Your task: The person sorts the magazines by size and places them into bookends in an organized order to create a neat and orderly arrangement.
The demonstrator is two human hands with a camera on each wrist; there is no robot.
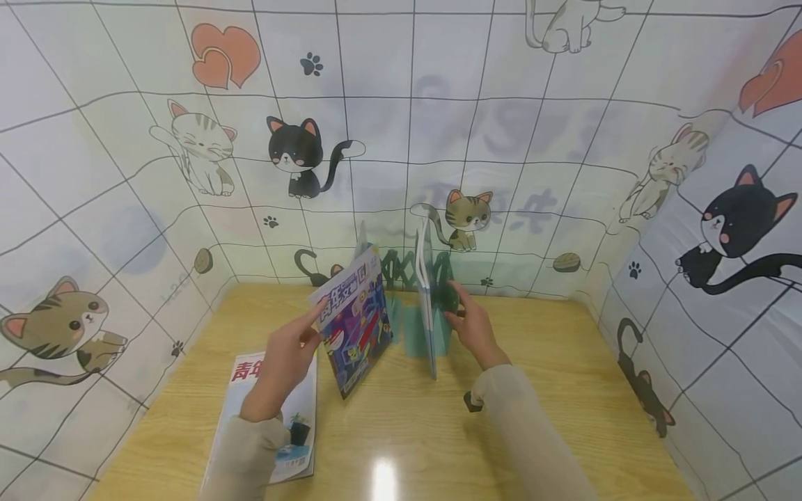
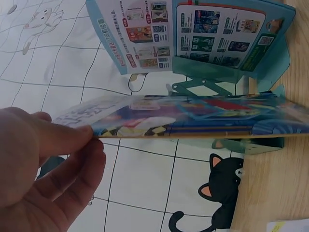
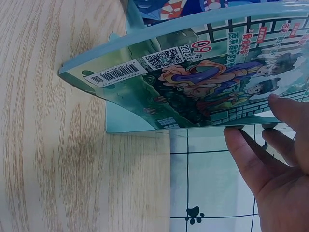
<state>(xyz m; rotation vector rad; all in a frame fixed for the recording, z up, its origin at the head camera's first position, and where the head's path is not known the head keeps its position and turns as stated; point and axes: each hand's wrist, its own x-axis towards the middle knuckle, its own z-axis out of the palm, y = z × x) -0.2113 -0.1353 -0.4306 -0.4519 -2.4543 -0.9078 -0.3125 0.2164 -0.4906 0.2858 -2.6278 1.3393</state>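
Near the middle of the table, my left hand pinches the upper left edge of a purple magazine with a white title band. The magazine tilts, its lower edge close to the tabletop. In the left wrist view it appears nearly edge-on, between thumb and fingers. A green, see-through expandable bookend with a zigzag lattice stands behind it. Upright magazines lean at its right plate. My right hand holds that plate's side, thumb over the face and fingertips partly hidden past the back edge.
Another magazine with a red title lies flat on the table at the left, partly under my left forearm. A cat-printed cloth wall surrounds the table at the back and sides.
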